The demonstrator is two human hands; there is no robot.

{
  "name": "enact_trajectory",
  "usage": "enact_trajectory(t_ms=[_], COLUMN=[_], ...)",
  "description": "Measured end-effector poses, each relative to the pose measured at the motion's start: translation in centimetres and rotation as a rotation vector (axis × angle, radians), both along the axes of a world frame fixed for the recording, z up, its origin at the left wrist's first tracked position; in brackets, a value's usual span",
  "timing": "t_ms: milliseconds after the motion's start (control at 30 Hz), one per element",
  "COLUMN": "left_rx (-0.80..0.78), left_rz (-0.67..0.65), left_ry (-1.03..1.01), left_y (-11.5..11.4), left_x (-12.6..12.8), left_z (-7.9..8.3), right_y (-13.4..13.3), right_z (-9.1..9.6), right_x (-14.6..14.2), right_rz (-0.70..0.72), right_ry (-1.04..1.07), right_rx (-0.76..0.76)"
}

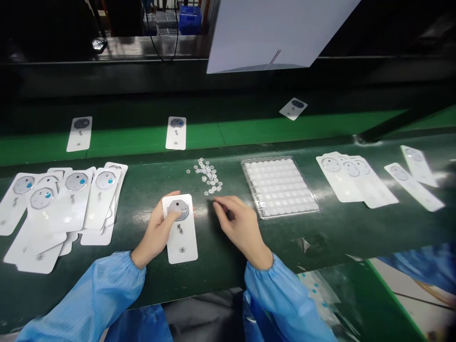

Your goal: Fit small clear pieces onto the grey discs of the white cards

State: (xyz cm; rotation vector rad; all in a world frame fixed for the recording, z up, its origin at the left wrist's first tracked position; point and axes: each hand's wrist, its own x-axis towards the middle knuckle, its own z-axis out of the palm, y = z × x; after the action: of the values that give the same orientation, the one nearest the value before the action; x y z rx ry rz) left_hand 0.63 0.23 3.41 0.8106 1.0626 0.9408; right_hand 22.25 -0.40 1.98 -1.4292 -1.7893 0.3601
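Observation:
My left hand (156, 233) is closed around a white card (182, 254) with a silver octagon near its top and dark markings below. The thumb lies over the octagon, and some fingers pass behind the card. To its right, my right hand (242, 227) has thumb and forefinger pinched close together just above the table. Anything between those fingertips is too small to make out. Beyond them lies a loose scatter of small clear round discs (210, 176). A clear plastic tray (316, 208) with rows of white round pieces stands right of my right hand.
Overlapping cards (73, 204) with blue dots lie at left; more cards (344, 183) lie at right. Along the green belt (135, 135) behind are several single cards. A white panel (270, 38) hangs above. A plastic bag with blue dots (317, 289) lies near my right sleeve.

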Motion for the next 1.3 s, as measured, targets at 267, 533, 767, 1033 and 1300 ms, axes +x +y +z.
enact_trajectory(t_ms=[267, 533, 767, 1033, 1300], left_rx=[-0.002, 0.211, 0.513, 0.561, 0.573], left_rz=[0.011, -0.025, -0.033, -0.019, -0.145], left_ry=[-0.027, 0.171, 0.464, 0.394, 0.387], left_y=[0.0, -1.2, -1.1, -0.9, -0.8], left_x=[-0.3, -0.4, -0.1, -0.2, -0.4], left_z=[-0.6, -0.8, -0.7, -0.9, -0.6], right_y=[5.1, 3.9, 0.7, -0.3, 0.1], right_z=[-0.9, 1.2, 2.9, 2.8, 4.3], right_x=[1.0, 0.8, -2.4, -3.5, -1.8], right_rz=[0.078, 0.115, 0.256, 0.231, 0.334], right_ry=[-0.059, 0.313, 0.896, 0.853, 0.595], right_rx=[-0.137, -0.390, -0.836, -0.761, -0.755])
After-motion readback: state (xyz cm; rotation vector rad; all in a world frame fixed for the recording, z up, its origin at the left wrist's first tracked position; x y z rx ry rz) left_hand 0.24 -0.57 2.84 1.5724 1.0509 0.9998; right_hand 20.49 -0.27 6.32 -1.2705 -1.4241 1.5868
